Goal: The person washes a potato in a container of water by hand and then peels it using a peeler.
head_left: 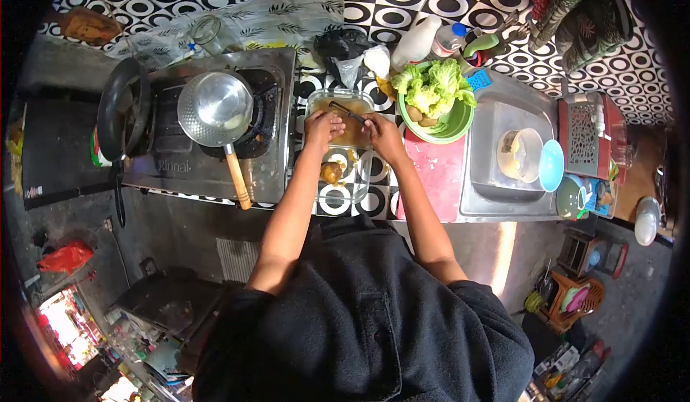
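In the head view, my right hand grips a slim black peeler, which points left toward my other hand. Close by, my left hand has its fingers curled together; whatever they hold is hidden. Both hands are over a clear rectangular container with brownish water in it. Nearer my body sits a second clear container, holding a brown potato and some peel scraps.
Left, a saucepan with a wooden handle stands on the stove, beside a black frying pan. To the right are a green bowl with lettuce, a red cutting board and a sink containing a clear tub.
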{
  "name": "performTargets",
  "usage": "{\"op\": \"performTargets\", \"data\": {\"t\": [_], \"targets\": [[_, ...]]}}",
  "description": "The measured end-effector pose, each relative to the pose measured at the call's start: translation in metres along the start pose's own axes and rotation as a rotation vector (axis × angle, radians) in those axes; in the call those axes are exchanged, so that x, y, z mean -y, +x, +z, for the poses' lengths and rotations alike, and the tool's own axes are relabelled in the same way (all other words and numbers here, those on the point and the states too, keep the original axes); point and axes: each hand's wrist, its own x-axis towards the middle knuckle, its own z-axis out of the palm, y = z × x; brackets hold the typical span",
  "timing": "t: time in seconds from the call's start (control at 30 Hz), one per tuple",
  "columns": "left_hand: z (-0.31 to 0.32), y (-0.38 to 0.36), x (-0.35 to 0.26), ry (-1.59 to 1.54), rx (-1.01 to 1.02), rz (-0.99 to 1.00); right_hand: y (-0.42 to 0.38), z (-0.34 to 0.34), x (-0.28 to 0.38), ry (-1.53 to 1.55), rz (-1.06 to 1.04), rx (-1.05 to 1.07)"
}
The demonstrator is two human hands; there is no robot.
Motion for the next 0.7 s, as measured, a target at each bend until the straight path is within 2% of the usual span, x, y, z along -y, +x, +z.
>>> {"op": "performTargets", "data": {"t": [0.03, 0.13, 0.23, 0.33, 0.63, 0.7], "targets": [[0.0, 0.001, 0.0, 0.033, 0.001, -0.002, -0.001, 0.0, -0.002, 0.012, 0.004, -0.014], [0.001, 0.005, 0.002, 0.421, -0.045, 0.035, -0.009, -0.001, -0.001, 0.032, 0.099, -0.013], [-0.01, 0.028, 0.017, 0.922, -0.1, 0.274, -0.015, -0.001, 0.002, 0.046, 0.083, -0.08], [-0.008, 0.024, 0.007, 1.236, -0.071, 0.419, -0.021, -0.004, 0.008, 0.002, 0.116, -0.102], [0.007, -0.002, -0.028, 1.424, 0.007, 0.418, -0.039, -0.004, 0.013, -0.068, 0.179, -0.194], [0.01, -0.011, -0.04, 1.478, 0.061, 0.351, -0.044, 0.0, 0.009, -0.057, 0.191, -0.236]]}}
